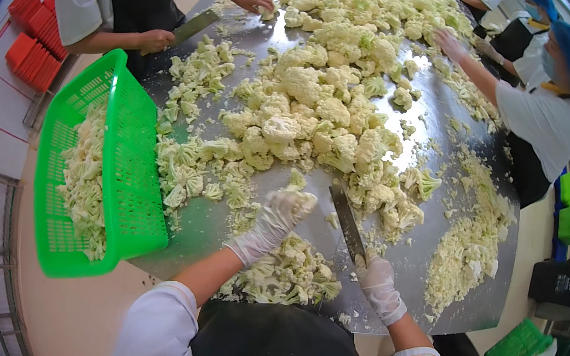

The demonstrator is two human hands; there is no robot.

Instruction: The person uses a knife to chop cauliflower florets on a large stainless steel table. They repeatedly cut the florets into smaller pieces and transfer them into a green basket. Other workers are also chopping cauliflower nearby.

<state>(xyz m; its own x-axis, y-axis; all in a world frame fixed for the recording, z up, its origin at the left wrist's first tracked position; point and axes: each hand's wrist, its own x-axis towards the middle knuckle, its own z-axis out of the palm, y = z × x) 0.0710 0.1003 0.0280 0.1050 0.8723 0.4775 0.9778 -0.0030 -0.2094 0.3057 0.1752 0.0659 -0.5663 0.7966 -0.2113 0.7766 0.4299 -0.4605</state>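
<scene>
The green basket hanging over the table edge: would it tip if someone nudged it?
Probably. The green basket sits tilted, with much of it past the table rim. Its cauliflower has slid toward the overhanging side, so a push could drop it. The mesh plastic looks light and somewhat flexible.

I see a cauliflower floret (295,196), creamy white with pale green stem, just below the frame's centre, lying on the steel table and gripped from below by my gloved left hand (272,222). The knife (347,223) sits just right of it, a broad flat blade slanting from upper left down to lower right, its tip close to the floret, its handle closed in my gloved right hand (377,282) at lower centre-right.
</scene>
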